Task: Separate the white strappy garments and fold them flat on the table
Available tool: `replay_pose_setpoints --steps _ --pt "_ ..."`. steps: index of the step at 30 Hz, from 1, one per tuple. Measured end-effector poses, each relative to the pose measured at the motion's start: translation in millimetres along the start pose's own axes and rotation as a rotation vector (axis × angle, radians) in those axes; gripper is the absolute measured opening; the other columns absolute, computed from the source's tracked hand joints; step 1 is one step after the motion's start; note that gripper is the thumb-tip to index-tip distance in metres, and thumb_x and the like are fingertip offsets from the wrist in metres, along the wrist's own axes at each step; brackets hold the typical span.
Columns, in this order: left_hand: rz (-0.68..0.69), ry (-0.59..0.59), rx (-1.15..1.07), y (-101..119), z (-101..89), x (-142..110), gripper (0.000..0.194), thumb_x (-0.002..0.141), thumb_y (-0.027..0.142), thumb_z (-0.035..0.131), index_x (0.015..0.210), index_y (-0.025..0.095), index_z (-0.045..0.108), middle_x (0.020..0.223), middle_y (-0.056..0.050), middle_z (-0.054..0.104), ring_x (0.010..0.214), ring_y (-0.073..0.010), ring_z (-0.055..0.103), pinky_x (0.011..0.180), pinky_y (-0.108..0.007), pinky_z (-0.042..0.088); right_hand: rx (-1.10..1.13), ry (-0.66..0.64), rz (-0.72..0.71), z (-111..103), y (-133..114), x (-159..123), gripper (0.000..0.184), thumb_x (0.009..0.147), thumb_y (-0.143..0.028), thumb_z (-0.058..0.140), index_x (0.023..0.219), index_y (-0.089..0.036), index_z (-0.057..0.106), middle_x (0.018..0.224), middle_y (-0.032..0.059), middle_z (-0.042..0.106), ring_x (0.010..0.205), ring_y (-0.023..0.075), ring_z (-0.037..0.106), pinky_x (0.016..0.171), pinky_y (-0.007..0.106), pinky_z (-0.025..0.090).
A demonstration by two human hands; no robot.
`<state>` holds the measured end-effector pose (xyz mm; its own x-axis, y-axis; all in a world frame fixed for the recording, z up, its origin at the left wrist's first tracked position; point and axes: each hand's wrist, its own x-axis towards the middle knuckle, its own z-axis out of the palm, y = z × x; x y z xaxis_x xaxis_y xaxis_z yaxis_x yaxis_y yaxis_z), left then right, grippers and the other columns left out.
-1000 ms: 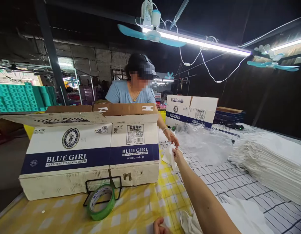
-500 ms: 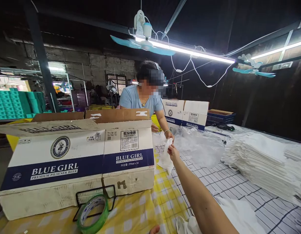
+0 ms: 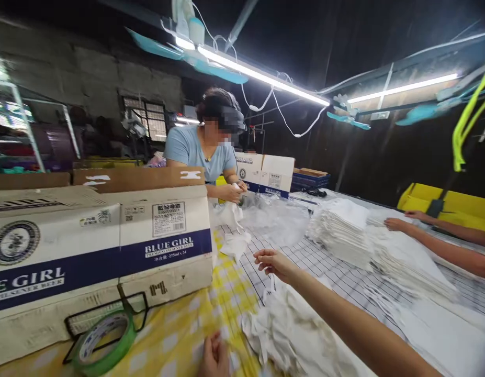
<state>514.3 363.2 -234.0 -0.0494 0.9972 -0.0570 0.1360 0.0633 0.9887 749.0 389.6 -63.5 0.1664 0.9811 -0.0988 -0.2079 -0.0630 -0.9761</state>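
Note:
My right hand [image 3: 275, 266] is stretched out over the grid-patterned cloth, its fingers loosely apart and nothing between them. Just below it lies a crumpled pile of white fabric pieces [image 3: 293, 330]. Low in the view, my left hand [image 3: 214, 357] hovers near the yellow checked cloth [image 3: 187, 324], fingers curled in and no object visible in them. Across the table a co-worker in a blue top [image 3: 203, 149] holds a white fabric piece [image 3: 231, 212] in both hands. Another white piece [image 3: 236, 243] lies flat in front of them.
A long white-and-blue beer carton [image 3: 164, 277] stands at left, with green tape [image 3: 109, 343] on a black wire stand before it. Stacked white fabric [image 3: 340, 230] fills the right side. Another person's arms [image 3: 446, 246] reach in there. Clear plastic [image 3: 273, 222] lies at the back.
My right hand has let go of the white fabric piece, which the co-worker now holds closer to their body. The view has swung right, bringing another person's arms into sight.

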Motion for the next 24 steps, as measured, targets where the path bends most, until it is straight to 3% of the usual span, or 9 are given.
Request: replay_pose_setpoints --steps 3,7,10,13,15,17,20,24 --pt "0.004 -0.01 0.217 6.7 -6.6 -3.0 0.029 0.074 0.044 0.048 0.094 0.024 0.055 0.067 0.001 0.064 0.059 -0.0188 0.061 0.057 -0.028 0.044 -0.106 0.031 -0.002 -40.4 -9.5 -81.8 0.022 0.069 -0.021 0.067 0.088 -0.012 0.066 0.08 0.0053 0.065 0.061 0.012 0.058 0.048 0.02 0.034" --pt "0.053 0.017 0.323 17.7 -2.6 -7.6 0.028 0.078 0.041 0.047 0.098 0.023 0.055 0.073 0.0 0.066 0.062 -0.0174 0.061 0.058 -0.027 0.043 -0.412 0.21 -0.024 -97.1 -12.2 -188.9 0.02 0.071 -0.027 0.064 0.087 -0.016 0.067 0.078 0.0042 0.065 0.062 0.0141 0.057 0.049 0.022 0.035" --pt "0.119 0.022 0.413 25.2 0.9 -12.8 0.026 0.079 0.039 0.047 0.097 0.022 0.057 0.075 0.0 0.065 0.065 -0.0171 0.06 0.061 -0.028 0.042 -0.547 0.357 0.004 -134.4 8.1 -261.7 0.017 0.07 -0.028 0.063 0.083 -0.019 0.069 0.076 0.004 0.065 0.06 0.0152 0.056 0.052 0.025 0.036" --pt "0.176 -0.006 0.492 32.4 3.6 -19.3 0.027 0.08 0.038 0.047 0.098 0.021 0.058 0.075 -0.001 0.064 0.067 -0.0182 0.059 0.064 -0.03 0.043 -0.635 0.459 0.003 -158.1 43.2 -317.8 0.014 0.07 -0.028 0.062 0.08 -0.021 0.07 0.077 0.0039 0.066 0.059 0.0153 0.054 0.059 0.027 0.04" --pt "0.271 -0.001 0.514 38.5 8.7 -28.1 0.029 0.079 0.035 0.047 0.1 0.018 0.057 0.082 -0.004 0.062 0.073 -0.0195 0.059 0.069 -0.032 0.045 -0.673 0.489 0.014 -161.9 68.8 -341.9 0.016 0.072 -0.029 0.059 0.082 -0.023 0.07 0.079 0.004 0.066 0.062 0.0166 0.055 0.062 0.029 0.041" --pt "0.459 0.017 0.541 47.5 18.5 -43.8 0.033 0.079 0.034 0.047 0.105 0.016 0.055 0.095 -0.008 0.059 0.088 -0.0218 0.058 0.079 -0.035 0.046 -0.7 0.507 0.027 -154.5 92.6 -355.6 0.016 0.074 -0.028 0.056 0.083 -0.023 0.068 0.081 0.0039 0.066 0.067 0.0181 0.057 0.064 0.03 0.043" --pt "0.78 -0.033 0.62 66.6 40.3 -80.4 0.041 0.081 0.034 0.047 0.117 0.014 0.05 0.114 -0.013 0.054 0.11 -0.0258 0.049 0.095 -0.04 0.039 -0.789 0.557 -0.039 -126.6 122.0 -363.3 0.017 0.079 -0.023 0.05 0.088 -0.023 0.064 0.085 0.0046 0.064 0.073 0.0192 0.057 0.07 0.032 0.044" --pt "1.026 -0.231 0.733 87.4 66.5 -136.4 0.05 0.084 0.029 0.048 0.131 0.018 0.04 0.133 -0.013 0.045 0.126 -0.0275 0.037 0.103 -0.045 0.031 -0.967 0.525 -0.247 -83.9 148.1 -366.8 0.028 0.083 -0.014 0.044 0.105 -0.025 0.057 0.102 0.0078 0.059 0.091 0.0214 0.055 0.078 0.036 0.045"
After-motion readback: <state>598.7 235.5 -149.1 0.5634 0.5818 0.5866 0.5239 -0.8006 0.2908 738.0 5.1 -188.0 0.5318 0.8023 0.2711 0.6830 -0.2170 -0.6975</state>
